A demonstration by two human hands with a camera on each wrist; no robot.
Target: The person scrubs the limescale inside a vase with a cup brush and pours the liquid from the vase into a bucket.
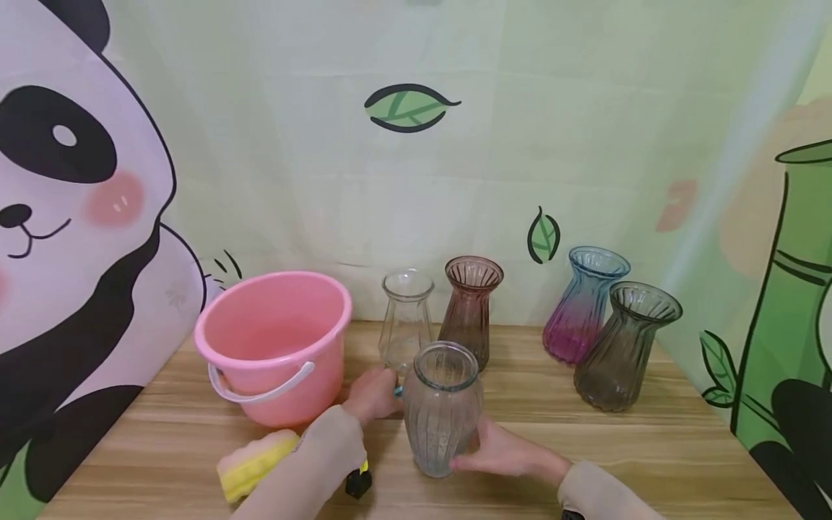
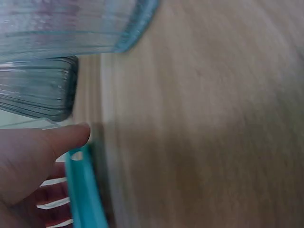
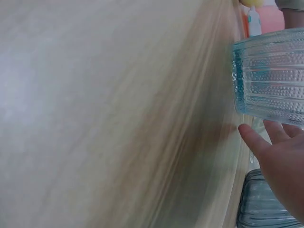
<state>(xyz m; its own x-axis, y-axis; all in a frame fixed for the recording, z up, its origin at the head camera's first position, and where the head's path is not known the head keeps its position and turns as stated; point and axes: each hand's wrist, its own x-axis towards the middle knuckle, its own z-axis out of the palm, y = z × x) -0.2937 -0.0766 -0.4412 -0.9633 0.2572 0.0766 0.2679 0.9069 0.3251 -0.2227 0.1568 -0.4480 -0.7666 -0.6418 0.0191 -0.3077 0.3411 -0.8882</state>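
A clear ribbed glass vase (image 1: 442, 412) stands upright near the front middle. My right hand (image 1: 503, 449) is at its lower right side, thumb and fingers extended; in the right wrist view the fingers (image 3: 278, 130) lie right by the glass and the thumb points away. My left hand (image 1: 373, 396) reaches forward between the pink bucket (image 1: 273, 318) and this vase. It holds a teal handle (image 2: 83, 190) with a hole at its end, lying between thumb and fingers in the left wrist view. The handle's other end is hidden.
A smaller clear vase (image 1: 406, 321) and a brownish-pink vase (image 1: 471, 310) stand behind. Farther right are a blue-purple vase (image 1: 585, 307) and a grey vase (image 1: 624, 354). A yellow sponge (image 1: 256, 466) and a small black object (image 1: 359, 482) lie by the left sleeve.
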